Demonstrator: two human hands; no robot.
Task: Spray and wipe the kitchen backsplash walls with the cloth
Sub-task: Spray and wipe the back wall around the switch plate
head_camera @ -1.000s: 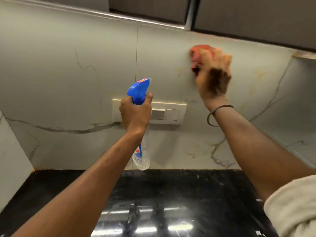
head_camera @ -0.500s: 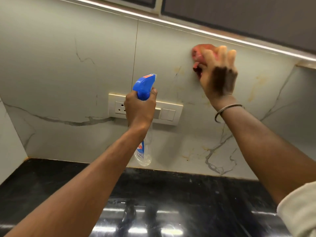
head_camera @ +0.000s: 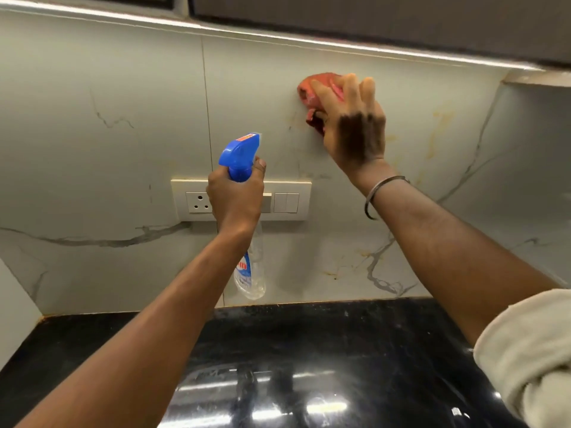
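Cloth (head_camera: 312,91) still pressed flat under right hand (head_camera: 355,125), left hand (head_camera: 236,199) still gripping bottle (head_camera: 247,217)

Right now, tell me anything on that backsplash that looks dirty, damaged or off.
Yellowish streaks mark the backsplash right of the cloth, with brownish specks low near the counter. They could be marble veining.
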